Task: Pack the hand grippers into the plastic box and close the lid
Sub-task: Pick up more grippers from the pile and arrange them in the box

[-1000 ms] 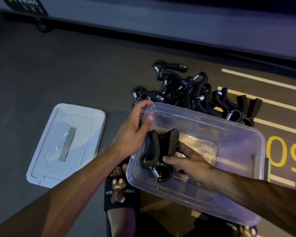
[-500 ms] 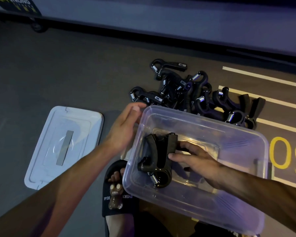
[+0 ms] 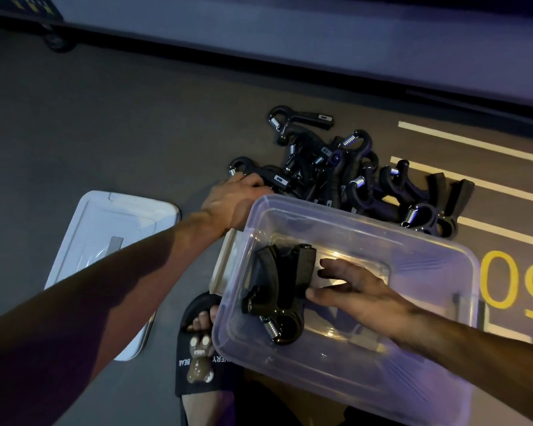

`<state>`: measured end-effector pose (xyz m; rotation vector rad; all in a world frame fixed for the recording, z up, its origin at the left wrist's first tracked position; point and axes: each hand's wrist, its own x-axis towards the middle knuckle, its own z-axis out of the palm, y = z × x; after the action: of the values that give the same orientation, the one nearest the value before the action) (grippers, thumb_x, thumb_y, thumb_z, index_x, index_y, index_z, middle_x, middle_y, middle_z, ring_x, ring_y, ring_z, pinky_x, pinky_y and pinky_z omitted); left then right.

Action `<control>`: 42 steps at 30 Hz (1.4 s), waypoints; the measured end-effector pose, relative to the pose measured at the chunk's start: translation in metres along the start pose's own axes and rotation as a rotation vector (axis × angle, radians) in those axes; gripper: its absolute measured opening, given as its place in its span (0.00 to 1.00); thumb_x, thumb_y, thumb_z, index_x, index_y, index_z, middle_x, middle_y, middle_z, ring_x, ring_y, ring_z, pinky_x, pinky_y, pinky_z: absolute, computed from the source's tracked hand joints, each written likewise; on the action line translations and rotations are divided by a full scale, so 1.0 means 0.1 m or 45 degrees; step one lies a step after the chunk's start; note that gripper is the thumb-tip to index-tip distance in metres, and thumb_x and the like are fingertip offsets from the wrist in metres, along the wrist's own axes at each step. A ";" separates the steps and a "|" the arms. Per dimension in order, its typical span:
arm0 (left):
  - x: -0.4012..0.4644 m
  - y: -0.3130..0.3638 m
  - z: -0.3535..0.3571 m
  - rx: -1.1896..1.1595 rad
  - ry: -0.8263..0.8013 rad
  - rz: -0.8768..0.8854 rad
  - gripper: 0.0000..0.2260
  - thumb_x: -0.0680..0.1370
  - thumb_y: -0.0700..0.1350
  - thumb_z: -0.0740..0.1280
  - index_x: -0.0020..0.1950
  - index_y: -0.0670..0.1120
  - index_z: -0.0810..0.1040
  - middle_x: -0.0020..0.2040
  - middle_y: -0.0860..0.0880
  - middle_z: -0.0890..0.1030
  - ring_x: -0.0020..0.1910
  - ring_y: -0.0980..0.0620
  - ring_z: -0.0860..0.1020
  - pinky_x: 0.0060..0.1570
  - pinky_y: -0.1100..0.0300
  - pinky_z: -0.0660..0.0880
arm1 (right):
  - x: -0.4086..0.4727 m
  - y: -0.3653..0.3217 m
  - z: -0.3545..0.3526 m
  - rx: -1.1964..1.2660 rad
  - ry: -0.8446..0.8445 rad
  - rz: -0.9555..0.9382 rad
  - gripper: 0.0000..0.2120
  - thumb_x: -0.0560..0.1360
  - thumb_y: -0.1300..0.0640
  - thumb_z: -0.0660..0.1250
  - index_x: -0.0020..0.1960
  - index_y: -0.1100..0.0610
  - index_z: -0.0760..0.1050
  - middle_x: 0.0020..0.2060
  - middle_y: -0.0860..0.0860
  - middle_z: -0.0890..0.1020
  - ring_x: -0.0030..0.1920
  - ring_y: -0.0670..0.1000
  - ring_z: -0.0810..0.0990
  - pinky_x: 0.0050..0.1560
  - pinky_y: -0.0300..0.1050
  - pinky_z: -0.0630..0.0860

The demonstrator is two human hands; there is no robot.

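Dark floor (image 3: 90,124) | my right hand (image 3: 356,292) is letting go of the boxed gripper (image 3: 282,290), fingers open | my left hand (image 3: 237,198) is now closing on a pile gripper (image 3: 259,175) beyond the box (image 3: 443,302) | packing is barely starting

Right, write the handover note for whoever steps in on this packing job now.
Left hand: reaching past the box onto the nearest hand gripper of the floor pile; whether it is gripped yet, I cannot tell.
Right hand: open inside the clear plastic box, fingers beside the packed hand grippers, holding nothing.
Lid: off, flat on the floor left of the box.
Done: first grippers are in the box.
Left: move the pile into the box, then fit the lid.
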<state>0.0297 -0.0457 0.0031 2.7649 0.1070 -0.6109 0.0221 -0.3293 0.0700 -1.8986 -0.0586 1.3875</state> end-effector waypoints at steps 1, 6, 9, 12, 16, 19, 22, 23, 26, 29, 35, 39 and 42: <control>0.01 0.05 -0.03 0.069 -0.001 -0.010 0.18 0.79 0.56 0.68 0.68 0.58 0.75 0.65 0.53 0.72 0.66 0.49 0.70 0.59 0.53 0.70 | -0.04 -0.01 -0.02 -0.006 -0.006 -0.001 0.32 0.72 0.46 0.74 0.73 0.44 0.66 0.67 0.41 0.74 0.56 0.34 0.76 0.45 0.28 0.73; -0.01 0.04 -0.10 0.243 0.023 -0.019 0.14 0.81 0.56 0.63 0.67 0.59 0.73 0.65 0.53 0.72 0.66 0.47 0.71 0.56 0.52 0.71 | -0.35 -0.09 -0.16 -0.055 -0.048 -0.037 0.34 0.67 0.43 0.75 0.70 0.43 0.69 0.62 0.43 0.79 0.57 0.46 0.82 0.50 0.39 0.82; -0.12 -0.09 -0.17 -0.035 0.275 -0.115 0.14 0.82 0.53 0.64 0.68 0.58 0.74 0.65 0.53 0.76 0.64 0.46 0.75 0.57 0.49 0.74 | -0.59 -0.12 -0.32 -0.108 -0.081 -0.125 0.34 0.64 0.40 0.77 0.67 0.41 0.71 0.61 0.37 0.79 0.56 0.39 0.81 0.50 0.37 0.81; -0.31 -0.16 -0.36 -0.249 0.562 -0.132 0.14 0.82 0.52 0.66 0.68 0.53 0.75 0.59 0.48 0.80 0.58 0.43 0.78 0.53 0.47 0.76 | -0.78 -0.15 -0.43 -0.053 -0.009 -0.198 0.30 0.64 0.40 0.79 0.64 0.41 0.75 0.58 0.39 0.82 0.55 0.42 0.83 0.59 0.47 0.80; -0.76 0.02 -0.70 -0.457 0.955 0.043 0.12 0.82 0.49 0.66 0.65 0.50 0.76 0.57 0.49 0.80 0.49 0.48 0.79 0.51 0.51 0.76 | -0.89 -0.25 -0.32 -0.003 0.199 -0.447 0.25 0.66 0.48 0.73 0.63 0.46 0.77 0.56 0.44 0.84 0.55 0.46 0.83 0.60 0.50 0.80; -1.13 0.31 -0.99 -0.694 1.042 0.147 0.11 0.81 0.44 0.67 0.64 0.48 0.77 0.56 0.51 0.80 0.49 0.50 0.80 0.52 0.55 0.76 | -0.88 -0.30 -0.16 0.086 0.391 -0.646 0.18 0.74 0.57 0.70 0.63 0.50 0.77 0.55 0.46 0.84 0.55 0.50 0.84 0.57 0.50 0.81; -1.39 0.55 -1.12 -1.008 0.785 0.433 0.11 0.81 0.39 0.67 0.63 0.46 0.75 0.55 0.50 0.80 0.52 0.51 0.80 0.56 0.50 0.77 | -0.85 -0.31 -0.05 0.168 0.566 -0.764 0.17 0.76 0.55 0.69 0.64 0.50 0.77 0.56 0.48 0.84 0.55 0.53 0.84 0.57 0.57 0.80; -1.44 0.61 -1.10 -1.083 0.647 0.501 0.11 0.81 0.38 0.66 0.63 0.45 0.75 0.55 0.49 0.80 0.53 0.52 0.80 0.57 0.51 0.78 | -0.85 -0.32 -0.02 0.190 0.596 -0.787 0.18 0.75 0.52 0.69 0.65 0.49 0.77 0.57 0.47 0.84 0.55 0.52 0.84 0.58 0.56 0.80; -1.53 0.79 -0.92 -1.273 0.287 0.550 0.11 0.80 0.35 0.65 0.63 0.41 0.74 0.53 0.44 0.81 0.52 0.54 0.80 0.56 0.58 0.79 | -0.84 -0.32 0.05 0.244 0.581 -0.828 0.20 0.72 0.47 0.68 0.63 0.48 0.78 0.53 0.48 0.85 0.52 0.47 0.85 0.53 0.46 0.81; -1.58 0.86 -0.68 -1.332 0.100 0.527 0.12 0.81 0.34 0.65 0.65 0.37 0.74 0.57 0.34 0.79 0.55 0.46 0.80 0.57 0.56 0.79 | -0.79 -0.26 0.10 0.247 0.460 -0.841 0.15 0.72 0.50 0.70 0.56 0.54 0.81 0.44 0.55 0.86 0.43 0.49 0.85 0.42 0.42 0.81; -1.50 0.67 -0.36 -0.800 0.450 0.280 0.14 0.80 0.43 0.71 0.66 0.51 0.78 0.53 0.55 0.82 0.54 0.53 0.80 0.57 0.55 0.77 | -0.51 0.04 0.18 0.238 0.445 -0.653 0.05 0.74 0.58 0.73 0.46 0.60 0.81 0.37 0.55 0.85 0.34 0.50 0.82 0.35 0.39 0.77; -1.36 0.47 -0.10 -0.730 0.612 -0.011 0.22 0.80 0.49 0.70 0.74 0.54 0.71 0.62 0.56 0.73 0.59 0.56 0.75 0.62 0.56 0.76 | -0.26 0.20 0.32 0.155 0.485 -0.550 0.05 0.75 0.57 0.73 0.42 0.56 0.80 0.34 0.52 0.85 0.32 0.52 0.83 0.40 0.55 0.82; -1.31 0.45 0.04 -0.745 0.548 -0.112 0.25 0.82 0.53 0.66 0.78 0.53 0.66 0.68 0.52 0.72 0.64 0.55 0.74 0.65 0.54 0.73 | -0.14 0.22 0.42 0.146 0.543 -0.559 0.05 0.74 0.56 0.74 0.42 0.54 0.78 0.33 0.51 0.85 0.32 0.54 0.85 0.44 0.63 0.81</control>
<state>-0.0845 -0.0906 0.0672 2.2743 0.4285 0.0206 -0.0265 -0.3284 0.0627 -1.9020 -0.1708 0.6686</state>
